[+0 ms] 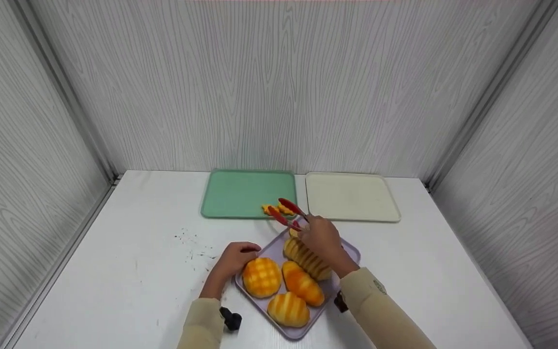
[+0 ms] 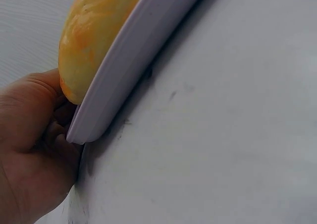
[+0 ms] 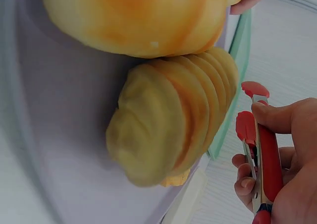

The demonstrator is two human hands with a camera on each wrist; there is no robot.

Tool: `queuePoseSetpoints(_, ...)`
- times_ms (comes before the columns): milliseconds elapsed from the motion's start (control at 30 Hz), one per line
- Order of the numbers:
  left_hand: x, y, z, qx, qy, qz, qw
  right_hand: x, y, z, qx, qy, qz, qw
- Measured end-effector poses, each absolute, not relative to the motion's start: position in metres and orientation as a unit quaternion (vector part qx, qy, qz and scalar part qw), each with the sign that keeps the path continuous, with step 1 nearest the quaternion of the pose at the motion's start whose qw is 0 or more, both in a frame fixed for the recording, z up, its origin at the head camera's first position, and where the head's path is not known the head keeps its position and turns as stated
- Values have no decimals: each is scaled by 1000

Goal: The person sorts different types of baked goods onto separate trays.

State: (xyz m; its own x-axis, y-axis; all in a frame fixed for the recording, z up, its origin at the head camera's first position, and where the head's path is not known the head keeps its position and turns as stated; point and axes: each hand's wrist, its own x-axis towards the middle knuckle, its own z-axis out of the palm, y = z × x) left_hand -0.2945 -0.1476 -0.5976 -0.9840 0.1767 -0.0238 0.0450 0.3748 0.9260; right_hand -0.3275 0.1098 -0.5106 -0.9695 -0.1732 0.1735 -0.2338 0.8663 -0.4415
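My right hand [image 1: 321, 237] grips a pair of red-tipped tongs [image 3: 270, 159], their tips spread apart near the front right corner of the green tray [image 1: 245, 194]. Small orange-yellow pieces [image 1: 270, 209] lie on that tray beside the tips. My left hand [image 1: 234, 259] holds the left corner of a lilac tray [image 2: 121, 80], its thumb close to a round checkered bun [image 1: 262, 277]. Also on the lilac tray are a long ridged bread [image 3: 163, 120], an orange-topped roll [image 1: 303, 283] and a striped roll [image 1: 288, 309]. My right hand and forearm partly cover the tray's far side.
A cream tray [image 1: 351, 196] stands at the back right beside the green one. Pale wood-grain panels [image 1: 269, 87] enclose the white table [image 1: 129, 271] at the back and sides. Dark specks [image 1: 194, 245] mark the tabletop left of the lilac tray.
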Motion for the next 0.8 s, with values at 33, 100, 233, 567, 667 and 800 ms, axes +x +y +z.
queuePoseSetpoints(33, -294, -147, -597, 66, 826, 556, 60, -324, 114, -510, 104, -962, 243, 68)
queuePoseSetpoints(100, -293, -147, -596, 61, 824, 559, 64, -317, 122, -509, 99, -958, 260, 72)
queuePoseSetpoints(233, -293, -146, -594, 54, 823, 562, 64, -300, 143, -509, 86, -954, 278, 71)
queuePoseSetpoints(567, -293, -145, -596, 62, 825, 560, 50, -258, 204, -523, 69, -955, 277, 78)
queuePoseSetpoints(667, -293, -144, -597, 62, 824, 561, 48, -249, 219, -529, 61, -956, 275, 75)
queuePoseSetpoints(800, -293, -145, -596, 55, 827, 558, 48, -241, 231, -536, 49, -961, 266, 63)
